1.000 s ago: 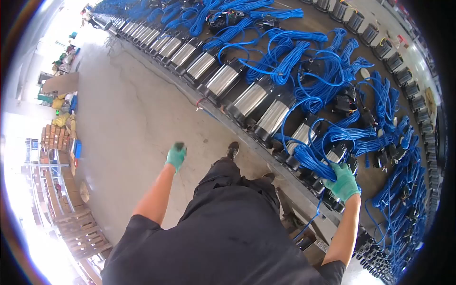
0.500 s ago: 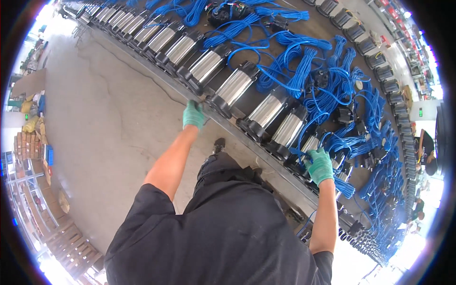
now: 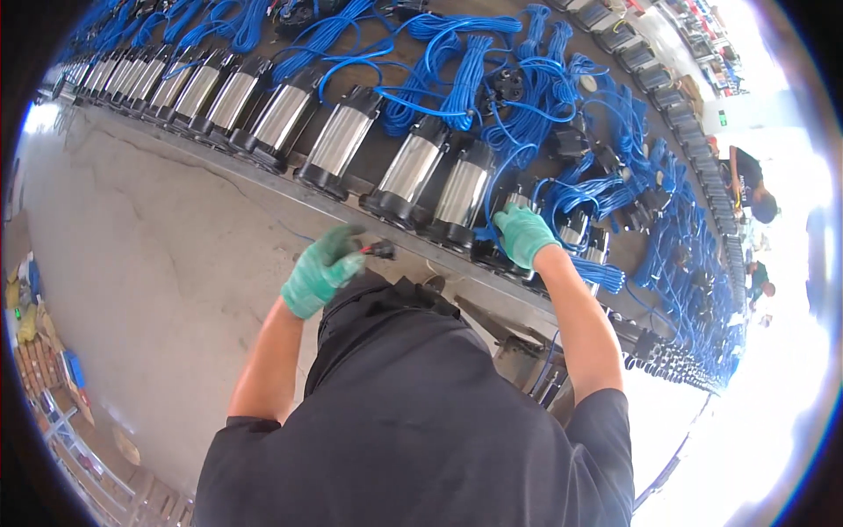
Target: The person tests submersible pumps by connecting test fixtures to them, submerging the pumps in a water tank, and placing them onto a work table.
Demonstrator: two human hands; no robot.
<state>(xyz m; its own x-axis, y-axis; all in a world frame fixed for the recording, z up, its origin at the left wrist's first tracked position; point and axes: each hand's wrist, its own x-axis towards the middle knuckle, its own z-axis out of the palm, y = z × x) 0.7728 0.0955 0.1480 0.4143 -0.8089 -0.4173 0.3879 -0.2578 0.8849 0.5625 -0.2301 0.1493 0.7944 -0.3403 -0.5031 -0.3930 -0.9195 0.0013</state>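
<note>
My left hand (image 3: 325, 270), in a green glove, is off the table edge above the floor. Its fingers pinch a small black piece with a red part (image 3: 380, 250); its kind is too small to make out. My right hand (image 3: 525, 235), gloved alike, curls over a silver pump motor (image 3: 520, 200) in the row, beside a blue cable; the fingertips are partly hidden. To its left stand more silver cylindrical motors with black end caps, such as one motor (image 3: 464, 195) and another motor (image 3: 408, 171). A tied bundle of blue cable (image 3: 599, 274) lies by my right wrist.
Coiled blue cables (image 3: 465, 83) cover the table behind the motors. A metal edge (image 3: 347, 211) runs along its front. Another row of motors (image 3: 654, 79) stands at the far side. Two people, one a person in dark clothing (image 3: 746, 180), are at the right. Boxes (image 3: 44, 364) stand far left.
My left hand has come back from the table edge and now holds the small black and red piece. My right hand stays at the motors. The view has shifted along the row.
</note>
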